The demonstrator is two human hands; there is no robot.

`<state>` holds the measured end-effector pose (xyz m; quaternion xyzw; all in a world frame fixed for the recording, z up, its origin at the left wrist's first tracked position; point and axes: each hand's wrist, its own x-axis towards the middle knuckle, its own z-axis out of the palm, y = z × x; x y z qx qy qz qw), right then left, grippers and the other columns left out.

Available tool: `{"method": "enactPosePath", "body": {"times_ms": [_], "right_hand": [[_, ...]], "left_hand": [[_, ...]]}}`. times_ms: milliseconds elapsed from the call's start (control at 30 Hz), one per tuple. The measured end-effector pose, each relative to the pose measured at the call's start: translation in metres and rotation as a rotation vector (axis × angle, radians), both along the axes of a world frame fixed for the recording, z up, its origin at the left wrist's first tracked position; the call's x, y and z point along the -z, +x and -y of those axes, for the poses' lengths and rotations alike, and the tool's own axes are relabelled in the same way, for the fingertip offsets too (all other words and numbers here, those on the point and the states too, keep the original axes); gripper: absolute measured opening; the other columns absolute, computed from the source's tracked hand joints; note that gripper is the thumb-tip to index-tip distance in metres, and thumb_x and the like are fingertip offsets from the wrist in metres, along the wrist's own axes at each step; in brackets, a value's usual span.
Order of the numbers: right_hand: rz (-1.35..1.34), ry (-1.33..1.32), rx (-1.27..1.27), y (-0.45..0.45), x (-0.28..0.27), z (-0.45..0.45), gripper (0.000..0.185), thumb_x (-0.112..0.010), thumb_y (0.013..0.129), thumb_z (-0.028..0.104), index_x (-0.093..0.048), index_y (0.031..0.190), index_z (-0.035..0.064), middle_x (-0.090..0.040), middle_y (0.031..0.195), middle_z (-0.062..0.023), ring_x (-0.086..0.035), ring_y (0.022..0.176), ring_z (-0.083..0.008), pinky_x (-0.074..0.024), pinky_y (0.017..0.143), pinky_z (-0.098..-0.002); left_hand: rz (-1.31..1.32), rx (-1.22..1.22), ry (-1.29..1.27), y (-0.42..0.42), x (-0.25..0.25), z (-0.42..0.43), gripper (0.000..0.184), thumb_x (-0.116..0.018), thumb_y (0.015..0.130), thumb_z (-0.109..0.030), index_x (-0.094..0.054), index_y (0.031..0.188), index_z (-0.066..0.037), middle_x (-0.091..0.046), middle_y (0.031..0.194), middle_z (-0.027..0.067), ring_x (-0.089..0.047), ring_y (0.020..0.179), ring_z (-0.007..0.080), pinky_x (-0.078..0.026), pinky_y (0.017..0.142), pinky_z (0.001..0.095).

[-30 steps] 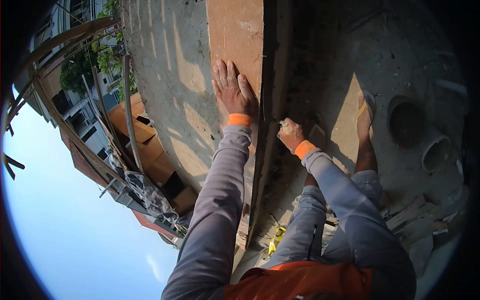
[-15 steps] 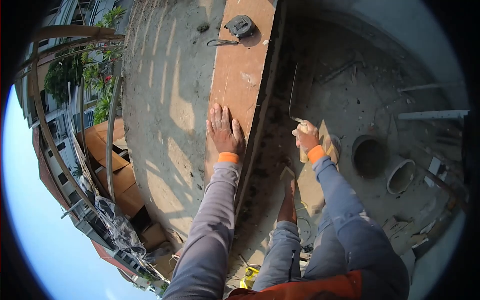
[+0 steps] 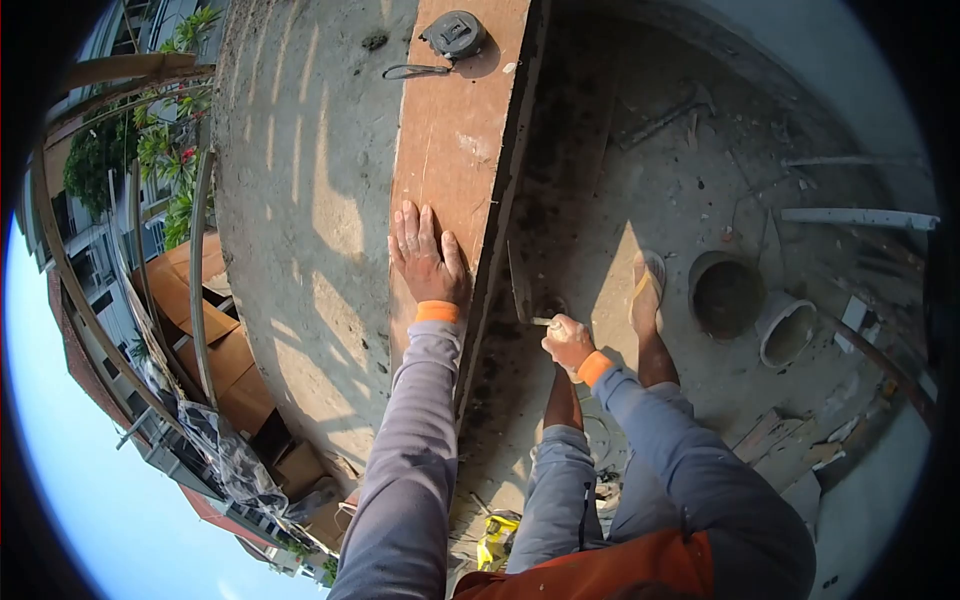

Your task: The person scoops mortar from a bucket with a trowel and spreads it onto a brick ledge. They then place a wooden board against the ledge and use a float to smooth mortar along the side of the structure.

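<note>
My left hand point(image 3: 430, 258) lies flat with fingers stretched out on a long brown wooden board point(image 3: 450, 150). The board runs along the edge of a rough grey cement surface point(image 3: 290, 180). Farther up the board rests a dark tape measure point(image 3: 455, 35) with a wrist strap. My right hand point(image 3: 568, 345) is closed around the handle of a trowel point(image 3: 519, 285), lower down and to the right of the board. Its thin blade, seen nearly edge-on, points away from me beside the board's shaded side. Whether the blade touches that side I cannot tell.
Two buckets, a dark round one point(image 3: 728, 298) and a tipped pale one point(image 3: 787, 335), stand on the dusty floor at right. A hammer point(image 3: 668, 122) lies farther off. My sandalled foot point(image 3: 647, 285) is beside the buckets. Bent poles point(image 3: 203, 270) and cardboard point(image 3: 235, 365) line the left.
My right hand has brought the trowel left and closer to me, near the board's side. My left hand remains flat on the board. The view has shifted, and my right foot now shows.
</note>
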<state>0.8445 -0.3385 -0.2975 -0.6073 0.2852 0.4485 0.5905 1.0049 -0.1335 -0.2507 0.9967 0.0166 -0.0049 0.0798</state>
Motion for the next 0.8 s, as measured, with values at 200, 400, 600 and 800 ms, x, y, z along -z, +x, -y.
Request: {"method": "enactPosePath", "body": {"times_ms": [200,400,600,800], "right_hand": [[0.246,-0.479,0.244,-0.117,0.069,0.111,0.023,-0.062,0.073,0.016,-0.052,0.091,0.0060,-0.054,0.066,-0.0081,-0.051,0.044,-0.0163,-0.0420,0.040,-0.0312],[-0.110,-0.602,0.647,-0.119,0.028,0.236,0.036,-0.062,0.071,0.009,-0.052,0.105,0.0034,-0.057,0.078,-0.0073,-0.054,0.046,-0.0178,-0.0431,0.038,-0.0312],[-0.283,-0.504,0.729,-0.129,0.068,0.312,0.021,-0.063,0.076,0.017,-0.057,0.093,0.0053,-0.059,0.069,-0.0080,-0.058,0.049,-0.0211,-0.0469,0.039,-0.0333],[-0.269,-0.622,0.489,-0.197,0.040,0.338,0.042,-0.058,0.078,0.006,-0.047,0.118,0.0146,-0.062,0.084,-0.0097,-0.055,0.049,-0.0174,-0.0451,0.038,-0.0304]], "left_hand": [[0.027,0.013,-0.011,0.000,0.000,0.002,0.045,-0.037,0.092,-0.029,-0.042,0.131,-0.008,-0.032,0.143,0.0115,-0.023,0.135,0.0277,-0.010,0.110,0.0429],[0.057,0.024,0.003,0.001,0.004,-0.001,0.045,-0.039,0.090,-0.029,-0.044,0.130,-0.008,-0.034,0.142,0.0119,-0.026,0.134,0.0282,-0.012,0.110,0.0435],[0.028,0.012,0.025,-0.001,0.000,0.004,0.046,-0.034,0.092,-0.029,-0.041,0.131,-0.007,-0.030,0.143,0.0130,-0.023,0.135,0.0290,-0.009,0.110,0.0439],[0.009,-0.080,0.016,-0.004,-0.012,0.006,0.046,-0.040,0.091,-0.030,-0.042,0.132,-0.009,-0.030,0.144,0.0126,-0.024,0.135,0.0283,-0.013,0.110,0.0420]]}}
